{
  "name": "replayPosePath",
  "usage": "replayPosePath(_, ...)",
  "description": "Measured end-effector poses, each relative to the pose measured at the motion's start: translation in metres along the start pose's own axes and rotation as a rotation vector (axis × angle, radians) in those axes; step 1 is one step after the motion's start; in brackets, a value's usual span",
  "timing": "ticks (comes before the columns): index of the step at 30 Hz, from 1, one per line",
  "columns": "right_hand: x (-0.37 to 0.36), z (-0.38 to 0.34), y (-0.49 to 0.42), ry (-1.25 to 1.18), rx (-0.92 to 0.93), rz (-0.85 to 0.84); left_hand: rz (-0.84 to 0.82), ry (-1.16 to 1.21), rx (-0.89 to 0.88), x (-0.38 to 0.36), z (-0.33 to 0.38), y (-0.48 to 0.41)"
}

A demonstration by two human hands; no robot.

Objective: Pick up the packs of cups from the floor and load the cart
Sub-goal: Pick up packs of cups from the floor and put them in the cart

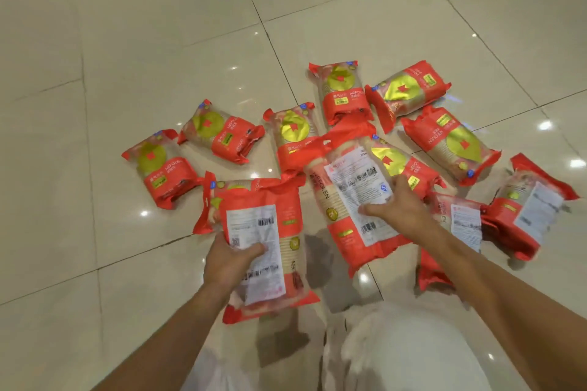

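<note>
White-clad knees (400, 355) sit lowest in view, with two bare forearms reaching out above them.

The left hand (232, 260) grips the left pack (270, 219) by its lower edge, thumb across the white label, label side up. The right hand (397, 203) grips the right pack (346, 200) from above, thumb on the label and fingers curled over the far edge. This pack is also label side up and tilted, and a shadow lies on the floor (127, 41) under it. That makes two packs in the hands.

Ten more packs lie on the glossy tiled floor:
- One pack (212, 203) pokes out from under the left pack, just beyond the left hand.
- Two lie further left of that hand, one near (162, 168) and one behind it (219, 133).
- One (292, 136) lies between the hands, further out.
- One (400, 165) is partly hidden behind the right hand.
- One (460, 222) lies just right of the right hand, label up.
- One (533, 206) lies beyond that, at the far right.
- Three sit furthest out past the right hand: (341, 92), (406, 89) and (451, 146).

That is twelve packs in all, each red with a gold emblem or a white label showing. No cart is in view.
</note>
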State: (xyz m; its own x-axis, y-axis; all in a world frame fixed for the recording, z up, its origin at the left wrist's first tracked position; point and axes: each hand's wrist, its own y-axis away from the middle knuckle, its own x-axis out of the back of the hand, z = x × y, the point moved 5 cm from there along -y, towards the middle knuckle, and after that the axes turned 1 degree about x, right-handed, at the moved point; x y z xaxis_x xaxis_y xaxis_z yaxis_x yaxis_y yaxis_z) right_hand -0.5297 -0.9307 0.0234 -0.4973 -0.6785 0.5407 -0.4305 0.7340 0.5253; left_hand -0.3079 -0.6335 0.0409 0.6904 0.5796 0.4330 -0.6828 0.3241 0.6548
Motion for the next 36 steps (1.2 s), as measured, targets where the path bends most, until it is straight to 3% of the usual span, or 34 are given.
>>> replayPosePath(9,0.156,-0.289,0.291,-0.251,0.184,0.090,0.043,0.258,-0.234,0.226,0.226,0.269)
replayPosePath(16,0.185,-0.450,0.495,-0.366,0.437,0.056,0.230,0.324,-0.359,0.397,0.276,0.471)
replayPosePath(20,0.156,-0.500,0.579,-0.361,0.602,-0.095,0.497,0.390,-0.367,0.467,0.238,0.580)
replayPosePath(29,0.031,-0.548,0.766,-0.304,0.863,-0.594,1.076,0.507,-0.207,0.552,0.061,0.828)
replayPosePath(36,-0.073,-0.537,0.922,-0.171,0.980,-0.861,1.330,0.606,-0.104,0.573,-0.088,0.967)
